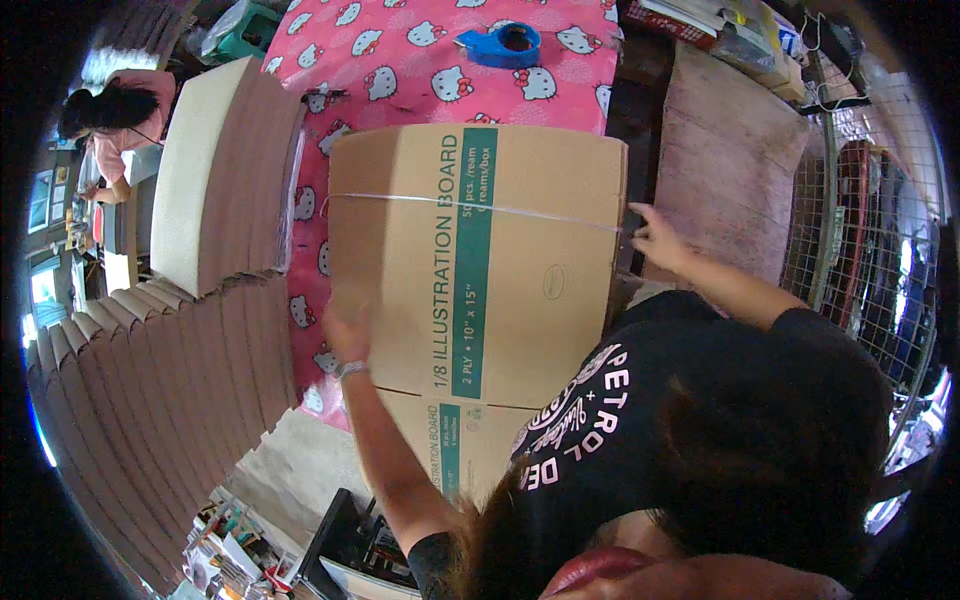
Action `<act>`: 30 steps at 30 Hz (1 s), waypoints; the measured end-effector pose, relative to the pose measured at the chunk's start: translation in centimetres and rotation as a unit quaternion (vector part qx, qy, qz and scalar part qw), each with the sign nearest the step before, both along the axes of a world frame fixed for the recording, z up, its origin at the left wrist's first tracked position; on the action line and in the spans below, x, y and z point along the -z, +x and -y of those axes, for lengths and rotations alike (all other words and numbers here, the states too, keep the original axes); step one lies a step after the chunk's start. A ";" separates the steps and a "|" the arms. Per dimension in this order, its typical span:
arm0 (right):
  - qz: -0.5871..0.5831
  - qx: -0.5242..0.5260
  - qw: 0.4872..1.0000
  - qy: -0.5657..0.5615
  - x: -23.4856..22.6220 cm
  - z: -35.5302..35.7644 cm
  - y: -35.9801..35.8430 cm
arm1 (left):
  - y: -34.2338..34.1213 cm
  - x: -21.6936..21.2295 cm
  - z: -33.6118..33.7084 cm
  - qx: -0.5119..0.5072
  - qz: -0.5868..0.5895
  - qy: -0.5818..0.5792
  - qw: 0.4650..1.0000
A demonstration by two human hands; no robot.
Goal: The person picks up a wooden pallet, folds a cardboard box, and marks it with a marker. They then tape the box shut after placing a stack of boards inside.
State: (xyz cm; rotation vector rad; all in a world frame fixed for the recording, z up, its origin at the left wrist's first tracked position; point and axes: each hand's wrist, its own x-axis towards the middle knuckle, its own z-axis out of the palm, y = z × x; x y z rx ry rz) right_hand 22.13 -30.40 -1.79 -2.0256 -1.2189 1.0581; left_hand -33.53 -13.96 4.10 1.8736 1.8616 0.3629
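Note:
A large brown cardboard box (540,330) with a green printed stripe lies in front of me. A thin white plastic strap (400,197) runs across its top from the left edge to the right. Beyond the box's right edge, my right hand (658,240) has its fingers at the strap, one finger stretched out and the others bent where the strap meets them. Motion smears my left hand (348,328) at the box's left side, so its fingers are unclear. Below the first box, a second similar box (400,425) shows in part.
Under the box is a pink patterned table cover (400,50) with a blue tape dispenser (503,45) at the far end. Tall stacks of brown board (160,370) and pale board (225,170) stand at left. A co-worker (125,120) is far left. Wire mesh (840,230) stands right.

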 end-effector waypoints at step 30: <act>-0.096 -0.050 0.958 0.268 -8.0 -11.0 -5.1 | 32.3 -4.6 12.2 0.261 -0.107 0.152 0.947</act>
